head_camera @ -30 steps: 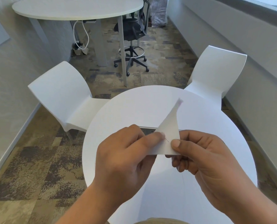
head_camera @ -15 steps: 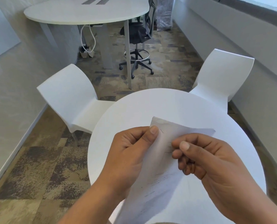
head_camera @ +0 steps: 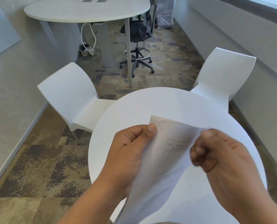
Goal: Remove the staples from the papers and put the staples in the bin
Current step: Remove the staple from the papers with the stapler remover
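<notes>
The left hand [head_camera: 131, 151] pinches the printed paper [head_camera: 171, 159] near its top left corner and holds it above the round white table [head_camera: 166, 102]. The right hand [head_camera: 218, 156] is blurred, its fingers curled at the paper's right edge; whether it grips the sheet I cannot tell.

Papers [head_camera: 171, 160] between the fingers [head_camera: 134, 132]: thin matt white paper, faint print showing through. Tabletop [head_camera: 150, 104] below them: smooth white, satin sheen. Chairs [head_camera: 69, 91] beyond: smooth moulded white plastic. Floor [head_camera: 45, 167]: rough mottled carpet.
</notes>
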`<state>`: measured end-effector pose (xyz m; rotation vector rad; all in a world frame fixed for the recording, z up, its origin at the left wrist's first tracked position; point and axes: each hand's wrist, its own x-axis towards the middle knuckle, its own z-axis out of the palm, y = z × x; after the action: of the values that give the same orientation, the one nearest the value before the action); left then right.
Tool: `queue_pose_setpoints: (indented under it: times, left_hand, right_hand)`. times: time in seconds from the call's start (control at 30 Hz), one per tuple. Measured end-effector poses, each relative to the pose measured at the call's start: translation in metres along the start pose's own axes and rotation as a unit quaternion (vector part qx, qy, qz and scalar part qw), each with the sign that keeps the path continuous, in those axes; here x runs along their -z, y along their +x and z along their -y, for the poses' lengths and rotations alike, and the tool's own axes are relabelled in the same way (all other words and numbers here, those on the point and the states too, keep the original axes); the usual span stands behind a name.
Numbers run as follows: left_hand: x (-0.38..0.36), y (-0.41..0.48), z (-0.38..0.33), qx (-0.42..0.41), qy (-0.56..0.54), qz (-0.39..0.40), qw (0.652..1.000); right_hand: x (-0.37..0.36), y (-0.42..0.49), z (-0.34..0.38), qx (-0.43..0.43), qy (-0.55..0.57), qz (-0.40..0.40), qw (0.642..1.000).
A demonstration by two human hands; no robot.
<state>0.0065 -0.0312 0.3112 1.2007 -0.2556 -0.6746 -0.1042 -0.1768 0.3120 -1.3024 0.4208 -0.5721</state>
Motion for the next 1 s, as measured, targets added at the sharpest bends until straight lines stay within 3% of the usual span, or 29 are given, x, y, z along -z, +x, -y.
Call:
queue_pose_setpoints:
  times: [0.07,0.13,0.23,0.3,0.4,0.57,0.77,1.0]
  left_hand:
    - [0.005,0.001,0.001,0.003,-0.005,0.007,1.0]
    - [0.01,0.004,-0.001,0.006,-0.001,0.022,1.0]
    - [0.02,0.013,-0.008,0.015,-0.01,0.026,1.0]
    - [0.032,0.023,-0.009,0.028,-0.034,0.003,0.999]
    - [0.055,0.043,-0.007,0.05,-0.054,-0.042,0.996]
    - [0.111,0.07,0.029,0.122,0.026,-0.102,0.987]
    - [0.18,0.039,0.125,0.284,0.237,-0.048,0.928]
    - [0.232,0.032,0.167,0.31,0.248,-0.109,0.912]
  right_hand:
    - [0.016,0.013,-0.017,0.066,-0.005,-0.128,0.99]
    - [0.033,0.027,-0.043,0.085,-0.025,-0.173,0.981]
    - [0.05,0.032,-0.089,-0.02,0.019,-0.058,0.998]
    - [0.052,0.022,-0.115,-0.113,0.053,0.033,0.992]
    - [0.041,0.008,-0.137,-0.187,0.029,0.105,0.976]
    - [0.019,0.001,-0.17,-0.216,-0.012,0.011,0.976]
    - [0.003,-0.008,-0.22,-0.289,-0.089,-0.06,0.951]
    - [-0.028,-0.006,-0.267,-0.347,-0.186,-0.081,0.916]
